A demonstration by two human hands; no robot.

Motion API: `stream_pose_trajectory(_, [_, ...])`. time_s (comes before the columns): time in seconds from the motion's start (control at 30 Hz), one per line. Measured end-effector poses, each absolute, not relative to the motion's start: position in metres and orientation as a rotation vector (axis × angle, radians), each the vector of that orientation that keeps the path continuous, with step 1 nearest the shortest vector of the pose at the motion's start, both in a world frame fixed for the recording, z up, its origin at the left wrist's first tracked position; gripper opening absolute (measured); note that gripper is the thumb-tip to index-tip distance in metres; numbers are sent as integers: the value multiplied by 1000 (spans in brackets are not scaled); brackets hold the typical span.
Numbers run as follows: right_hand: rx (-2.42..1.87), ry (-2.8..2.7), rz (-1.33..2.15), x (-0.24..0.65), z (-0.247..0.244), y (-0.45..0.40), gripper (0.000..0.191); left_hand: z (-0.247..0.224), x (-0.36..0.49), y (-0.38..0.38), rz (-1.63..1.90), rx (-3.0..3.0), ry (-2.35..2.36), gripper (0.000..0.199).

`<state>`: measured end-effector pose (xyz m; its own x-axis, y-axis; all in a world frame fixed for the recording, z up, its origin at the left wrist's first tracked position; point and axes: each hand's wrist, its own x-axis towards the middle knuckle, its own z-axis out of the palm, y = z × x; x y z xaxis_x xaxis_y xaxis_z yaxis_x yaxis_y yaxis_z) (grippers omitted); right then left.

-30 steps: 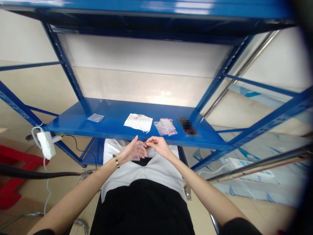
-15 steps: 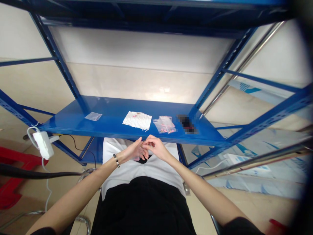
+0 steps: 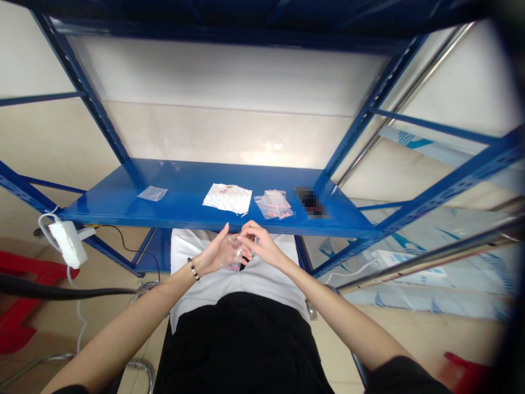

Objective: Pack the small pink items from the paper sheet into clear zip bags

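Observation:
Over my lap, just in front of the shelf edge, a small clear plastic bag [image 3: 234, 267] with pink bits at its bottom lies against my left palm. My left hand [image 3: 217, 253] supports it, thumb raised away from the curled fingers. Thumb and fingertips of my right hand [image 3: 262, 246] pinch at the bag's upper part. Right above on the shelf is a crumpled white sheet [image 3: 228, 198] with small reddish bits on it. Beside it lie clear bags [image 3: 275, 205] holding pink and red beads. Farther left rests a flat clear bag [image 3: 152, 193].
The blue metal shelf [image 3: 184, 178] spans the front, with another shelf overhead and uprights on both sides. A blurred dark object [image 3: 310, 202] lies at its right. A white power strip [image 3: 69, 242] hangs at the left, near a red stool [image 3: 20, 301].
The left thumb and fingers have spread a little, and more of the clear bag shows between my hands. The right hand keeps its pinch. The camera view has shifted slightly.

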<state>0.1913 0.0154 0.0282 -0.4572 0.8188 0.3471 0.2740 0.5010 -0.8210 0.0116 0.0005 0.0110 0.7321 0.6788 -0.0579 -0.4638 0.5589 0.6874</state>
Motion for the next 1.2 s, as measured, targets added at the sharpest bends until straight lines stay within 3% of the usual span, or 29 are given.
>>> stream_pose_trajectory(0.4, [-750,-1949,557,196,35,-6,16,17,6,-9,968,1233,602,34])
stream_pose_trajectory(0.67, [-904,-1662,825,186,30,6,14,21,2,9,1173,1584,909,31])
stream_pose_trajectory(0.8, [-897,-1593,957,183,28,-1,30,25,1,-1,1210,1560,931,33])
stream_pose_trajectory(0.93, [-953,-1624,941,183,27,-7,21,27,1,-10,1209,1540,934,32])
stream_pose_trajectory(1.2, [-986,-1522,1024,185,25,13,21,29,-4,7,1303,1432,1025,27])
